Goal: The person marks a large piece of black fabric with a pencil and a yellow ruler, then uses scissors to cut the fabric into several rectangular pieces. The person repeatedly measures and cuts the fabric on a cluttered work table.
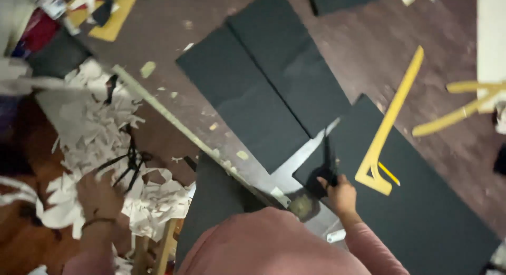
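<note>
My right hand (341,195) grips a dark-handled tool (329,167) that stands on the corner of a black sheet (421,201). A yellow angled ruler (387,127) lies on that sheet just right of the hand. My left hand (97,196) rests on a heap of white paper scraps (100,133), next to black scissors (130,161). Whether it holds anything I cannot tell. Pink sleeves and a pink knee fill the bottom middle.
Two more black sheets (263,80) lie side by side on the brown floor. A long pale straightedge (179,125) runs diagonally beside them. Yellow strips (464,109) lie at the right, another yellow piece (113,17) and clutter at the top left.
</note>
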